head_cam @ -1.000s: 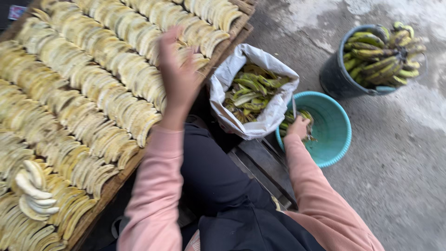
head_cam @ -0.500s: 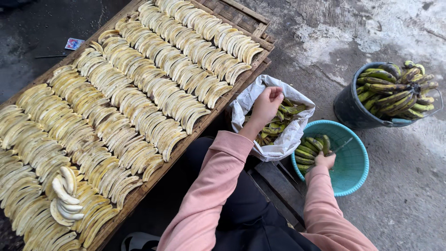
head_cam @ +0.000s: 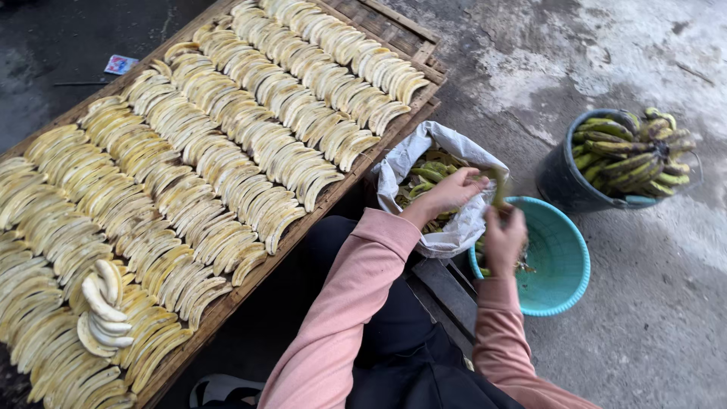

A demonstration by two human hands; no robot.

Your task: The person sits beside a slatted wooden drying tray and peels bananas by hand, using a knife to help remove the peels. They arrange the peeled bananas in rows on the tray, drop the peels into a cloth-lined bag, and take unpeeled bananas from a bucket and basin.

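Both hands meet over the white bag's (head_cam: 454, 227) rim, left hand (head_cam: 452, 193) and right hand (head_cam: 503, 236) pinching one green banana (head_cam: 496, 188) between them, long axis running twelve to six, teal basin (head_cam: 564, 257) at four o'clock.

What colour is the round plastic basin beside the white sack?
Turquoise; the round plastic basin shows best in the head view.

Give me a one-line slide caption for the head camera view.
Both hands, left hand and right hand, grip a green banana between white sack and teal basin.
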